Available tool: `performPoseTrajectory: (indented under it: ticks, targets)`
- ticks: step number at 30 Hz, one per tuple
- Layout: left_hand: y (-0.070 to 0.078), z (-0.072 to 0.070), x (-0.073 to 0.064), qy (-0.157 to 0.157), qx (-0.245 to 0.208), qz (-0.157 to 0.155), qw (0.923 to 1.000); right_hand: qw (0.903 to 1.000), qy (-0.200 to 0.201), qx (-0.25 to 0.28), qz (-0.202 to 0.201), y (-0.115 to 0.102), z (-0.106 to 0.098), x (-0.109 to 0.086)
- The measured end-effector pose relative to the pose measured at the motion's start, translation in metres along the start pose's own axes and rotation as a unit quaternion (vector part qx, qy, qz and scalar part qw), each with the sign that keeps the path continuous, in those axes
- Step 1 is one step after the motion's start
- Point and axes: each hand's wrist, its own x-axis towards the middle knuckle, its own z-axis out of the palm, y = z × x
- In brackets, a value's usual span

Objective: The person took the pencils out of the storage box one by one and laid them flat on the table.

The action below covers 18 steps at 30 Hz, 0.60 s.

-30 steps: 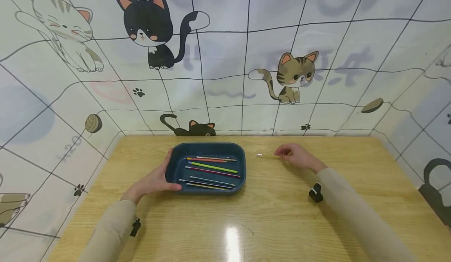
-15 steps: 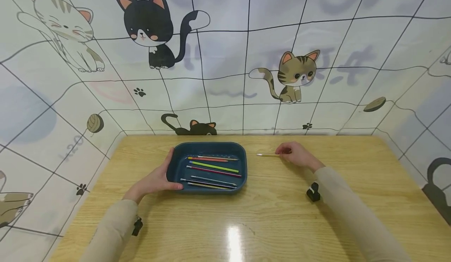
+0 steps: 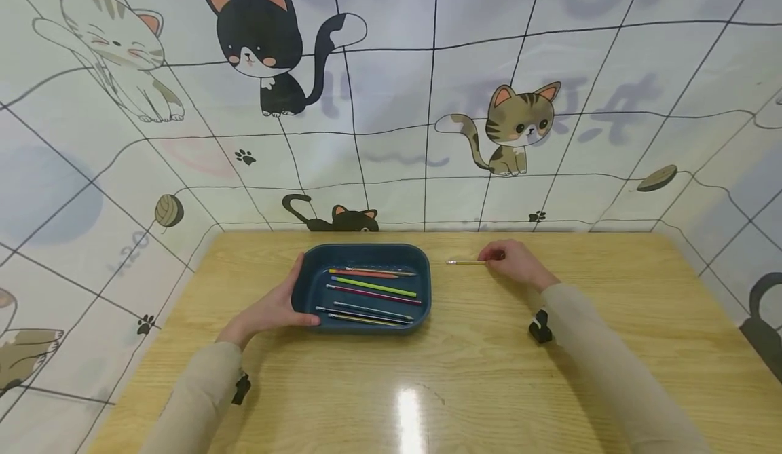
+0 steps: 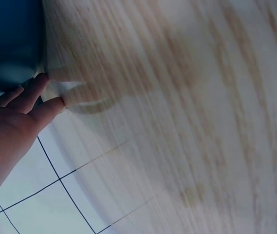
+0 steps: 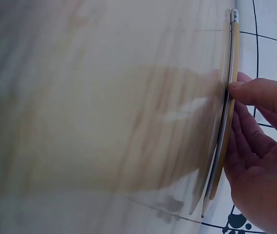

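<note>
A dark blue rectangular tray (image 3: 360, 328) stands on the wooden table, with several pencils (image 3: 374, 286) lying lengthwise in it. My left hand (image 3: 269, 313) holds the tray at its left end, thumb over the front rim and fingers along the outer wall. In the left wrist view, fingertips (image 4: 42, 80) are right at the tray's lower edge. To the right of the tray, my right hand (image 3: 516, 264) pinches a yellow pencil (image 3: 466, 262) between thumb and fingers. The right wrist view shows the pencil (image 5: 234, 53) lengthwise, silver ferrule at one end and sharpened tip at the other.
The wooden table (image 3: 489, 372) backs onto a white wall covering (image 3: 391, 155) with a grid and cartoon cats. That covering also rises along both sides. The tray and the yellow pencil are near the table's back edge.
The yellow pencil's side shows more plainly now between my right hand and its ferrule end. The head view has shifted slightly; my left hand keeps its hold on the tray.
</note>
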Motion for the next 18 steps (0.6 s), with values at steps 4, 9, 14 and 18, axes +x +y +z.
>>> performPoseTrajectory:
  ticks: [4,9,14,18]
  targets:
    - [-0.0009,-0.0002,-0.0008,-0.002,0.0,0.0,1.0,0.9999,-0.005,0.003,0.013,-0.0012,0.001,0.0018]
    - [-0.0008,0.0,-0.0005,-0.001,-0.001,0.002,1.0,0.9998,-0.002,0.002,0.017,-0.0007,0.0011,0.0017]
    - [-0.0009,0.0009,-0.0003,-0.001,0.001,0.001,1.0,0.9998,-0.001,0.007,0.02,0.0006,0.0006,0.0003]
    - [-0.0006,0.0004,-0.0004,-0.001,0.002,0.001,1.0,0.9995,0.009,0.013,0.026,-0.0012,-0.0033,-0.0004]
